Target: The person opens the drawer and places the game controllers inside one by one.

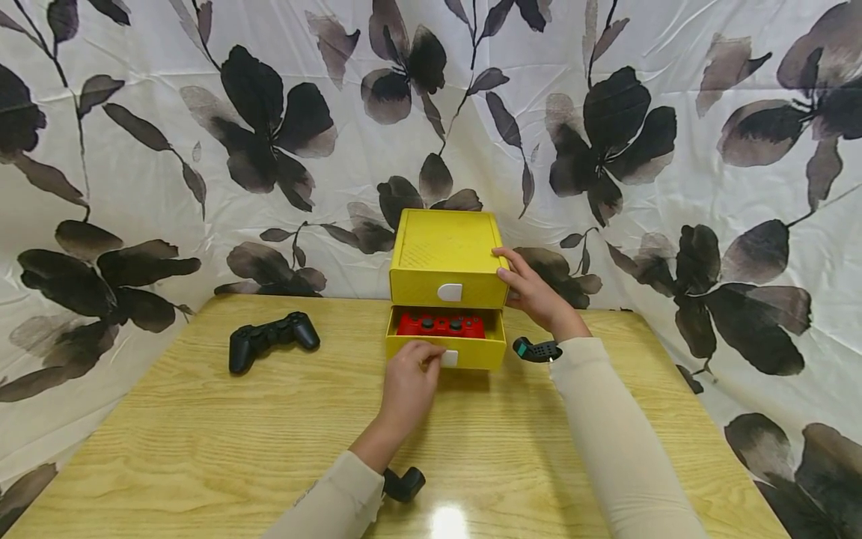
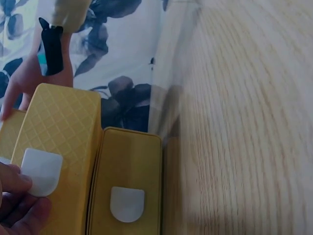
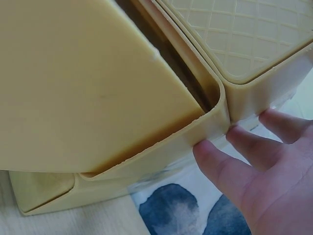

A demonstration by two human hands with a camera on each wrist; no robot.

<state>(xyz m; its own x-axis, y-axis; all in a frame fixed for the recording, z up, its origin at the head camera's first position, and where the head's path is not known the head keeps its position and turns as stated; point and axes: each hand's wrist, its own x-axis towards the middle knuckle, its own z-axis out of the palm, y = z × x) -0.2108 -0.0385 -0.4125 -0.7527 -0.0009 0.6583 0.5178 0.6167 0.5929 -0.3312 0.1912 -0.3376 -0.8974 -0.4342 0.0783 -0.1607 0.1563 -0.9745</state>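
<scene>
Floral cloth (image 1: 155,37) hangs behind a wood-grain table (image 1: 236,449), and on that table stands a yellow drawer unit (image 1: 447,239). Its middle drawer (image 1: 481,355) juts partway out from the unit's front, with a red game controller (image 1: 441,324) lying inside. At the unit's front, the left hand (image 1: 409,382) pinches the white tab (image 2: 43,171) of that drawer between thumb and fingers. On the unit's right side, the right hand (image 1: 539,299) has its fingers extended, their tips against the side and top edge, clenching nothing. Below the middle drawer, the bottom drawer (image 2: 132,156) sits flush in the unit. Well apart from the unit, to its left, a black game controller (image 1: 272,340) rests on the table.

Moving the middle drawer well probably calls for a straight, level, gentle motion at the tab, so it neither skews nor jolts the red controller. Steady pressure from the right hand should stop the unit, likely light, from sliding or tipping.
</scene>
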